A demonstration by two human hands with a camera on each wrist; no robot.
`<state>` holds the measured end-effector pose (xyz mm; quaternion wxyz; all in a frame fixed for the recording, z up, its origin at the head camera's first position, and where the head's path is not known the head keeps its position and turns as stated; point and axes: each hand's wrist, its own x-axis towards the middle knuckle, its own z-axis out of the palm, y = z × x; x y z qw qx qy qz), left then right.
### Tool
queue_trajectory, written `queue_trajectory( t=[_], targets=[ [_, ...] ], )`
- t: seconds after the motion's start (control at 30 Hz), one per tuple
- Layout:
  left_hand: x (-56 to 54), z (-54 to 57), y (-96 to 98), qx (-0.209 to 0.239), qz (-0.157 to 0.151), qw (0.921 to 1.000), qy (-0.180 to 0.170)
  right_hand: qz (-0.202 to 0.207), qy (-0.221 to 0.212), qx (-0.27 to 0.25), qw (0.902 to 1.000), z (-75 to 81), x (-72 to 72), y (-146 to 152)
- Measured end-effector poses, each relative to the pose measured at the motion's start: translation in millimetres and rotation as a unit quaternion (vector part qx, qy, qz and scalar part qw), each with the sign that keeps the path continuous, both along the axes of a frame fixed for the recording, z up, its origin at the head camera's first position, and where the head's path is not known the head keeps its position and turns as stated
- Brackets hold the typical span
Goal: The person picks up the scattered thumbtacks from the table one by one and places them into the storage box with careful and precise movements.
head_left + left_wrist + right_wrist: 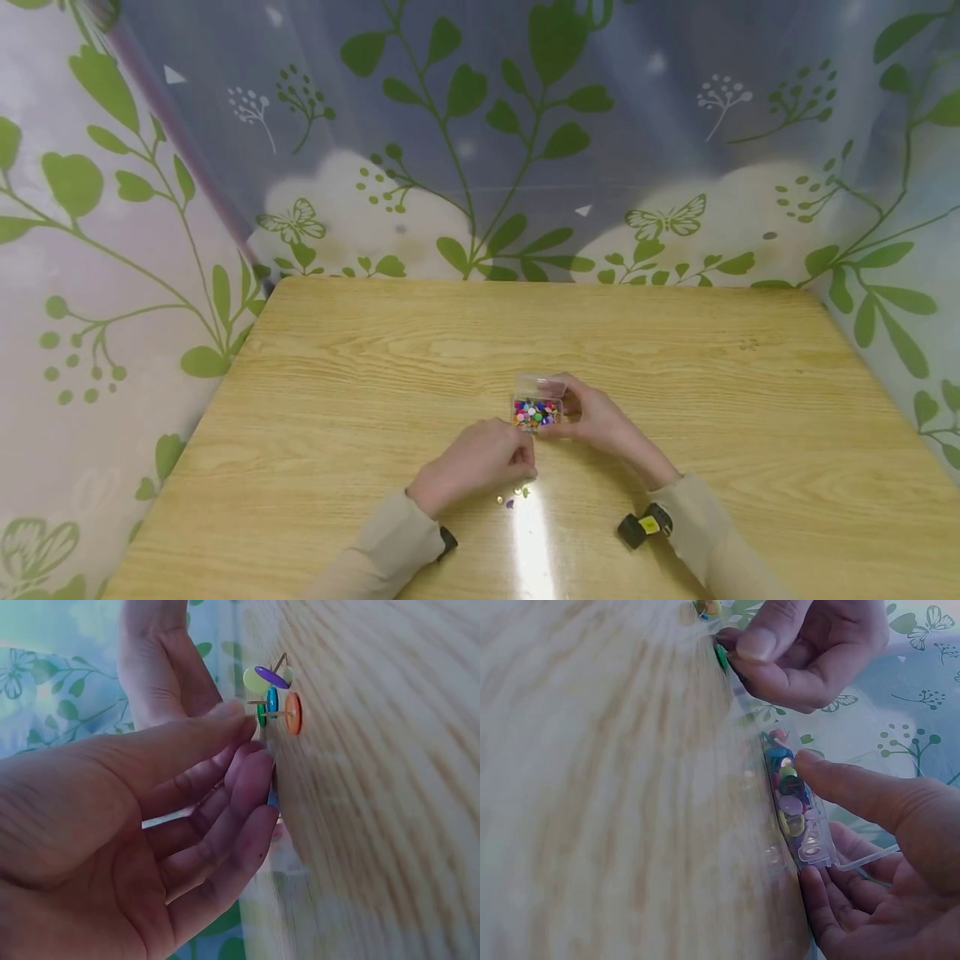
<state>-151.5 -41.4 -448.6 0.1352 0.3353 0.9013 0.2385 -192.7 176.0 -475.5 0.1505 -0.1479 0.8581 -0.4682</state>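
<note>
A small clear plastic box point(537, 412) with its lid raised holds many coloured thumbtacks point(790, 802). My right hand point(600, 421) grips the box at its right side, thumb on the near wall and fingers round the other side. My left hand point(480, 458) is just in front of the box, low over the table. Between its thumb and forefinger tips it pinches a green thumbtack point(721, 657). Close by on the table lie a purple thumbtack point(271, 676), an orange thumbtack point(294, 714) and a blue thumbtack point(272, 702), some with pins showing.
The wooden table point(360, 358) reaches back to a leaf-patterned curtain point(480, 150), with patterned cloth at both sides. A black strap device point(645, 525) is worn on the right wrist. Glare streaks the table's front part.
</note>
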Motion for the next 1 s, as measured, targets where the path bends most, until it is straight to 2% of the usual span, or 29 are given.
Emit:
queue_trajectory(
  t=[0.2, 0.5, 0.77, 1.0],
  targets=[
    [-2.3, 2.4, -2.8, 0.004, 0.029, 0.9993, 0.024, 0.006, 0.006, 0.001, 1.0000, -1.1, -0.3, 1],
    [-11.2, 6.7, -8.6, 0.049, 0.086, 0.9942, 0.042, 0.001, 0.000, 0.000, 1.0000, -0.2, 0.0, 0],
    [-20.3, 16.2, -1.1, 0.106, 0.134, 0.9820, 0.080, 0.004, 0.002, 0.000, 1.0000, -1.6, -0.2, 1],
    [-24.7, 18.6, 3.6, 0.145, 0.154, 0.9724, 0.099, 0.007, 0.000, -0.006, 1.0000, -1.3, -0.1, 1]
  ],
)
